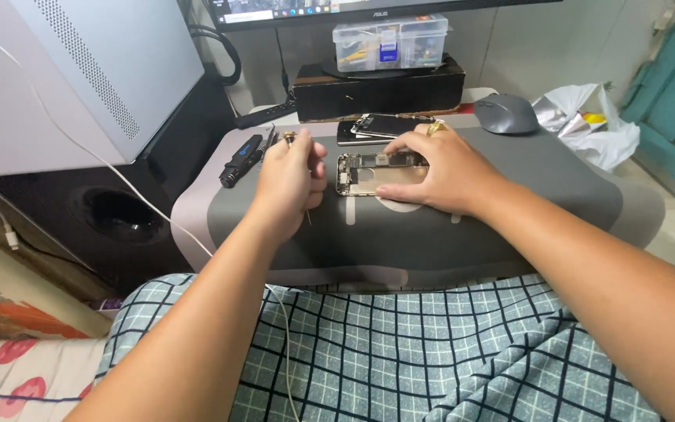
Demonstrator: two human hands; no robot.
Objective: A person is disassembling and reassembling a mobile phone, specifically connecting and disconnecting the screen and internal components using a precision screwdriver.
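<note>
My right hand (439, 168) lies flat over the opened phone body (369, 173), fingers spread, pressing it down on the grey work mat (509, 203) rather than gripping it. My left hand (289, 181) is clenched around a thin screwdriver (307, 209), just left of the phone. The shell looks light, stiff and slippery on its metal rim, with fragile exposed parts, so I judge the outer edges the safest hold. A detached screen (388, 125) lies just beyond.
</note>
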